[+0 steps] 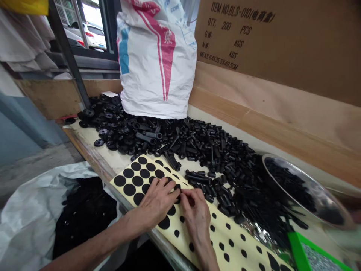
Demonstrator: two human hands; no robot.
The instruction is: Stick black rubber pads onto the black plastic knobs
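My left hand (159, 201) rests over a pale yellow sheet (203, 233) of round black stickers, its fingers bent and closed around a small black part (177, 187). Only a bit of that part shows at the fingertips. Just to the right, my right hand (196, 212) has thumb and forefinger pinched together, meeting the left fingertips at the same spot. What the right fingers hold is hidden. Large black dots (129, 189) fill the sheet's left end, and smaller ones (231, 243) are scattered toward the right. A second dotted sheet lies partly underneath.
Black plastic parts (197, 139) are heaped along the bench behind my hands. A white woven sack (158, 64) stands at the back, a carton (279, 45) at right. A metal bowl (329, 214) and a green tray (299, 250) sit right; an open bag (25, 214) hangs lower left.
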